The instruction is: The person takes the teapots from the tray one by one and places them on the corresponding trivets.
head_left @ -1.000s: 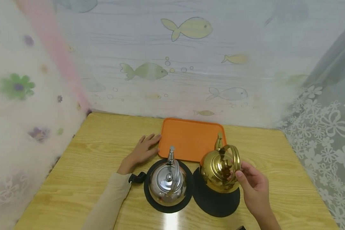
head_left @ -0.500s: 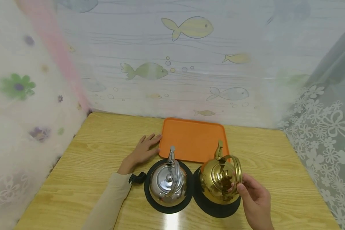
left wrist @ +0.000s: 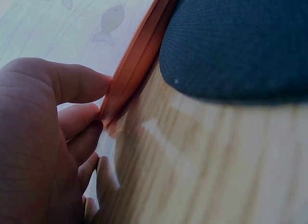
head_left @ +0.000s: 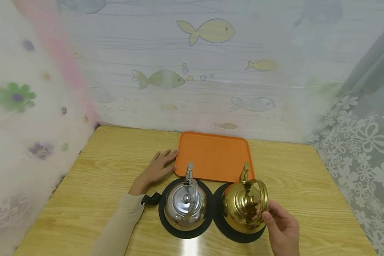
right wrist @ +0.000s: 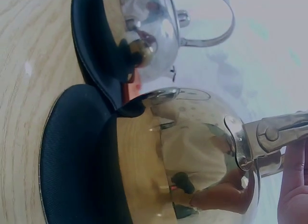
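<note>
Here the right hand has its fingers pinched on the gold kettle's handle, with the kettle over its black mat beside the silver kettle. Keep it level and centred. The left hand lies flat, fingers straight, touching the orange tray edge.

My head camera looks forward and down from above my wooden table, taking in the whole scene from some way off. My left wrist camera sits low and very near the rim of the flat orange plastic tray. My right wrist camera is turned sideways, close against the round gold metal kettle. Both objects also show in the head view.
</note>
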{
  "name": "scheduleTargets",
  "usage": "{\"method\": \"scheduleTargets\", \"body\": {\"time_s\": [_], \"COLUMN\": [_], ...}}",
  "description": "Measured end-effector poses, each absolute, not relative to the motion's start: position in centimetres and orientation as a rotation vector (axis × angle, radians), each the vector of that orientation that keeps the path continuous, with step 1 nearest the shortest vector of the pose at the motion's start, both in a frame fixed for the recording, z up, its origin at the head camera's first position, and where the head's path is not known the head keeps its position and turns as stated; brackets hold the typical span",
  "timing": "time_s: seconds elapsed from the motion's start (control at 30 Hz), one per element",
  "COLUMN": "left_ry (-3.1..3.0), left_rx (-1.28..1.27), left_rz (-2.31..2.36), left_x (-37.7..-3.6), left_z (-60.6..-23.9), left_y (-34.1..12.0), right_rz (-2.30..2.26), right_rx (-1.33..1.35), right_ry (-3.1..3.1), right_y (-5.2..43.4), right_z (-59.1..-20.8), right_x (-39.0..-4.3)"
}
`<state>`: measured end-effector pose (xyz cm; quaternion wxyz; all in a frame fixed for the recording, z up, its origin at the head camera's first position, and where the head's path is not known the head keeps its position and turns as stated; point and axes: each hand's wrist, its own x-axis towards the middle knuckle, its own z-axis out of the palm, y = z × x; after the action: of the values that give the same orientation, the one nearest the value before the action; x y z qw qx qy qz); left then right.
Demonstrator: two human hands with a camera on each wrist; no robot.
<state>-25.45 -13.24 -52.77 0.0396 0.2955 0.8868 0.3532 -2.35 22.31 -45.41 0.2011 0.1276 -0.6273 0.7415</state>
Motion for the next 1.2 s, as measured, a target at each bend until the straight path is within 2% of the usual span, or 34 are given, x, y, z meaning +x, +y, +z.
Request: {"method": "scheduleTargets", "body": {"time_s": [1.2], "left_ry": [2.745], "left_rx": [0.922], "left_rz": [1.070], "left_x": [-25.57], "left_z": [-53.16], "left_y": [-13.38], "right_rz": [1.995], "right_rx": [0.310], "right_ry": [-1.804], "right_y": [21.61], "right_z": [-46.42], "right_x": [-3.05]}}
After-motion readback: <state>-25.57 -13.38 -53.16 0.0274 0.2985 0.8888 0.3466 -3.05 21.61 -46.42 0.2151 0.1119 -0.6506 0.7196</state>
